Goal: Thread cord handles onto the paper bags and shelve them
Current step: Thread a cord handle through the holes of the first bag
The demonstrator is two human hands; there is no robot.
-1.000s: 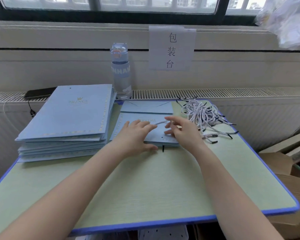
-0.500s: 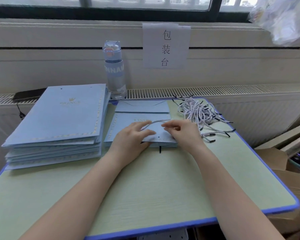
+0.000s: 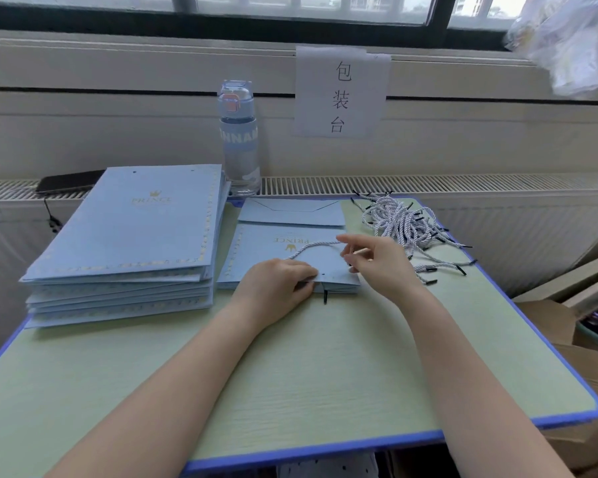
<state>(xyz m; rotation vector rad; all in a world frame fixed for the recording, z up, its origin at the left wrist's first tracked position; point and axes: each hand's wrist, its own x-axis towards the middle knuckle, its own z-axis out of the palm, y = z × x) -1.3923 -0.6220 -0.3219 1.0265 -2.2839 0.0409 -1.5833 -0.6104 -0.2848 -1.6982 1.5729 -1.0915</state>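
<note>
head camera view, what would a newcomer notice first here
At the middle of the green table, the left hand holds the near edge of a flat pale blue paper bag while the right hand pinches a twisted white-and-grey cord arching over it. A tall stack of flat pale blue paper bags fills the table's left side, and a tangled heap of white-and-grey cords lies at its far right corner.

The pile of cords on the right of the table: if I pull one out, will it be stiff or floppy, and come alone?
Probably floppy: the cord pinched by the right hand bends in a loose arc over the paper bag. The pile of cords lies crossed and tangled, so neighbours may well drag along when one is pulled.
</note>
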